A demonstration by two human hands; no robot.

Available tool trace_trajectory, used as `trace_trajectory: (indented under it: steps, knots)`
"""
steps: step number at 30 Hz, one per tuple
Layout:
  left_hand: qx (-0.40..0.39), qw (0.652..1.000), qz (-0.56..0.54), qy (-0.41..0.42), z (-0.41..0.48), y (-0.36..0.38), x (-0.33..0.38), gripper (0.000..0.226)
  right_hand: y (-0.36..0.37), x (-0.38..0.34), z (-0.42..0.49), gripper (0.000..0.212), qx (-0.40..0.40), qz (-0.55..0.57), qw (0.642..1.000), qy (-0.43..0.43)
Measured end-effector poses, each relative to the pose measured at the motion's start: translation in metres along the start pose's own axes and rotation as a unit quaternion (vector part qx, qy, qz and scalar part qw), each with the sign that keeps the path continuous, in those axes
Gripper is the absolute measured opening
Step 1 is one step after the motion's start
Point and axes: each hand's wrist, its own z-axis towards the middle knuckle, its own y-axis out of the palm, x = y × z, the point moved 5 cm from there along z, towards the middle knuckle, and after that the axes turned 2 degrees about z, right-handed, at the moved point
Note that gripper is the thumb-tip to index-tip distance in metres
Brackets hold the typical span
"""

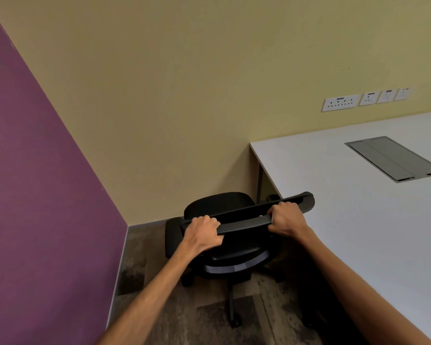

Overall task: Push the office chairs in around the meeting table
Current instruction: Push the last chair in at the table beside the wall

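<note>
A black office chair (219, 207) stands in the room's corner, just left of the white meeting table (346, 207). I look down on it from behind its backrest. My left hand (203, 231) grips the left part of the backrest's top bar. My right hand (286, 217) grips the right part of the same bar, which overlaps the table's left edge in view. The chair's seat faces the beige wall, and its right armrest sits near the table leg. Its wheeled base shows below on the floor.
A purple wall (35, 195) runs along the left and a beige wall (184, 95) lies ahead with several sockets (341, 102). A grey cable hatch (393, 158) is set into the tabletop. Dark patterned carpet (144, 265) covers the narrow floor strip.
</note>
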Motion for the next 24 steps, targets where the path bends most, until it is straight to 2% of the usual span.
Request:
trace_trajectory:
  steps: [2,8,13,18,24]
  knots:
    - [0.0,1.0,0.005,0.003,0.001,-0.001,-0.004,0.034,0.001,-0.003,0.002,0.02,0.008,-0.01,1.0,0.001]
    - [0.003,1.0,0.005,0.001,0.0,-0.006,-0.019,0.022,-0.002,-0.021,-0.004,0.011,0.01,0.007,1.0,0.025]
    - [0.012,0.999,0.011,0.031,-0.008,0.0,-0.039,0.021,0.006,-0.051,-0.018,0.023,0.017,0.003,0.997,0.073]
    - [0.014,0.995,-0.008,0.096,-0.012,-0.004,-0.033,0.018,0.012,-0.102,-0.032,0.025,0.033,0.008,0.992,0.126]
    - [0.015,0.986,0.003,0.165,-0.014,-0.004,-0.067,0.011,0.017,-0.147,-0.041,0.029,0.054,0.009,0.98,0.19]
